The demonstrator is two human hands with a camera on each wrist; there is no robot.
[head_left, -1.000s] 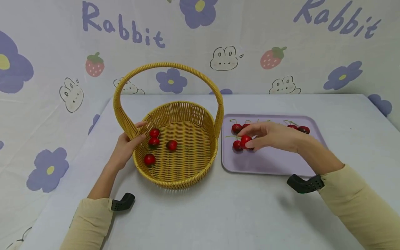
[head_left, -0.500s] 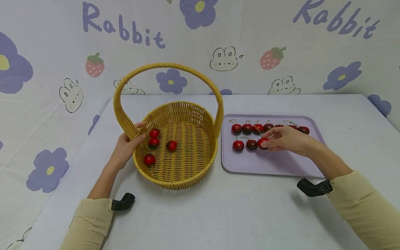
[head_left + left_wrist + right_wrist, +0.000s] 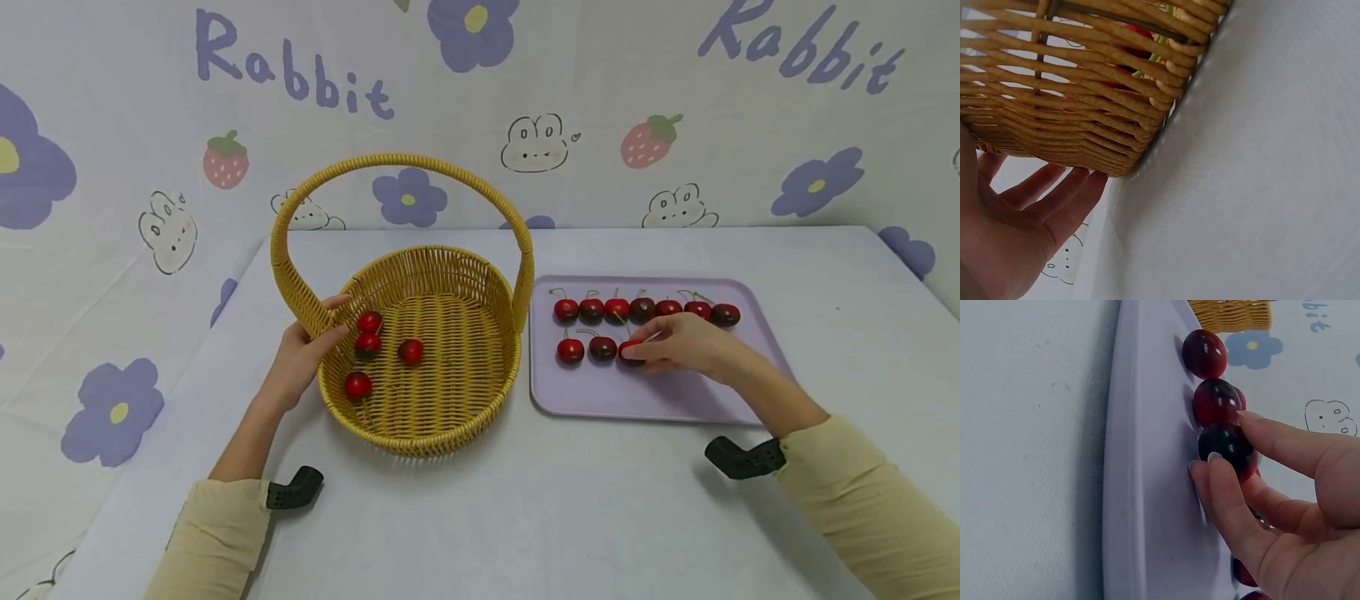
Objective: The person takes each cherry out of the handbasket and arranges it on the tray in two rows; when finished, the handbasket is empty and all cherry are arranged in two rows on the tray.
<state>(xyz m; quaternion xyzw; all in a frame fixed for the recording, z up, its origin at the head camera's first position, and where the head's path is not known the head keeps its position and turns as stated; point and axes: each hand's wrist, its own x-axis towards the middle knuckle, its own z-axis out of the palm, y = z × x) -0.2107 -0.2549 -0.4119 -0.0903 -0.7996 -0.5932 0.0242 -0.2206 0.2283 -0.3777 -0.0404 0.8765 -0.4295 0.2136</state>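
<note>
My left hand (image 3: 294,367) grips the yellow wicker basket (image 3: 453,379) at its left side, by the foot of the handle, thumb over the rim. In the left wrist view, the fingers (image 3: 1075,200) lie along the outer weave. Several cherries, one of them a red cherry (image 3: 358,385), lie in the basket's left half. Over the lilac tray (image 3: 660,398), my right hand (image 3: 690,343) pinches a dark red cherry (image 3: 1227,447) between thumb and fingers, low at the tray surface. It lines up with two other cherries, a left one (image 3: 570,351) and a darker one (image 3: 602,348).
Along the tray's back runs a row of several cherries (image 3: 617,309) with green stems. The basket's tall arched handle (image 3: 405,160) rises over its opening, and its right side stands close to the tray's left edge. A patterned cloth (image 3: 585,83) hangs behind the white table (image 3: 480,517).
My right hand has carried the cherry rightward from above the front row's left cherries and set it lower, at that row's right end. The left hand holds its place on the basket.
</note>
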